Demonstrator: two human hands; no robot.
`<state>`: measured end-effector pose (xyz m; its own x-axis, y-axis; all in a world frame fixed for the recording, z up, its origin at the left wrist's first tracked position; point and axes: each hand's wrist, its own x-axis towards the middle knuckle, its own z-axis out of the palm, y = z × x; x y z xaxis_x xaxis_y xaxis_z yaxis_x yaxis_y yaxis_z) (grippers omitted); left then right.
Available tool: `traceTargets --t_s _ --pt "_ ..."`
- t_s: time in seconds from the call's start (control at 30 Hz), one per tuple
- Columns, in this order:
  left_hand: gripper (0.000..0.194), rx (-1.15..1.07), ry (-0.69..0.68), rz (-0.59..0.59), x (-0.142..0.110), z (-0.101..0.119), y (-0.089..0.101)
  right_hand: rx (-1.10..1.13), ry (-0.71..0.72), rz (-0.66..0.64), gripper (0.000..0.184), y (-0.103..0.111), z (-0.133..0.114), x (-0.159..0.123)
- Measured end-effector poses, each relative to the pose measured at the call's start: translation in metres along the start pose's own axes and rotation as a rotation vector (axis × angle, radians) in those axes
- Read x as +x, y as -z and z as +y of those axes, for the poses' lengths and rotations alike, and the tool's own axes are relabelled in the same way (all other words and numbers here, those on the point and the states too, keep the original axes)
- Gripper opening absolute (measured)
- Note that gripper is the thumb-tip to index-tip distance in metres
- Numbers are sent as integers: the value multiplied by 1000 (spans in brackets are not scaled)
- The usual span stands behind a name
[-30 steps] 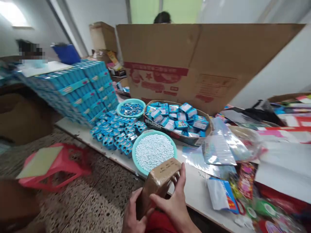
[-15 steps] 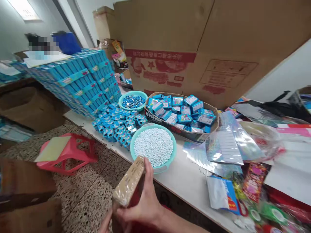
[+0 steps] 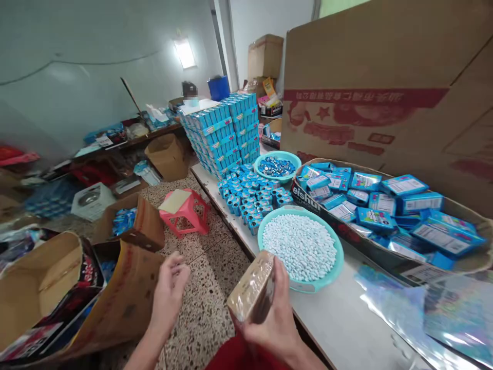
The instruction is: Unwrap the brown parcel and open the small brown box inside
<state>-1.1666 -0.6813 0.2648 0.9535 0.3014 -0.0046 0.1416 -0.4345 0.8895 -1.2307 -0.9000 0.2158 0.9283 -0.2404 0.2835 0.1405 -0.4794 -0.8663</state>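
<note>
My right hand (image 3: 275, 313) grips a small brown cardboard box (image 3: 250, 288) with shiny clear tape over its top, held tilted before the table's edge. To the left, over the speckled floor, my left hand (image 3: 169, 285) is empty, its fingers loosely bent and apart. Just beyond the box stands a turquoise basin (image 3: 339, 262) filled with small pale candies (image 3: 298, 246). Behind it, many small blue boxes (image 3: 250, 195) stand in rows on the table. A second turquoise basin (image 3: 296, 159) holds small blue and silver pieces.
A cardboard tray (image 3: 319, 205) of blue packets is at the right, by shiny film sheets (image 3: 458, 313). Blue cartons (image 3: 219, 133) are stacked at the far end, a person (image 3: 190, 95) behind them. A red stool (image 3: 188, 213) and open cartons (image 3: 131, 288) stand on the floor.
The view has swung left, bringing the floor cartons into sight. My left hand has come away from the cardboard box and moved left; my right hand still holds it.
</note>
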Motion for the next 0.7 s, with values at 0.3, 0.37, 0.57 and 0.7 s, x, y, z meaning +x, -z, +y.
traceTargets --t_s 0.3,0.37,0.57,0.7 --pt "84 174 39 -970 -2 25 -49 -226 20 -34 125 -50 2 -12" --pt "78 207 7 -970 11 9 -54 -231 -38 -25 134 -60 6 -13" --pt "68 140 -157 -1122 56 -48 -71 -177 -352 18 114 -34 31 -19" --pt "64 146 -354 -1352 64 -38 -125 13 -563 78 85 16 42 -39"
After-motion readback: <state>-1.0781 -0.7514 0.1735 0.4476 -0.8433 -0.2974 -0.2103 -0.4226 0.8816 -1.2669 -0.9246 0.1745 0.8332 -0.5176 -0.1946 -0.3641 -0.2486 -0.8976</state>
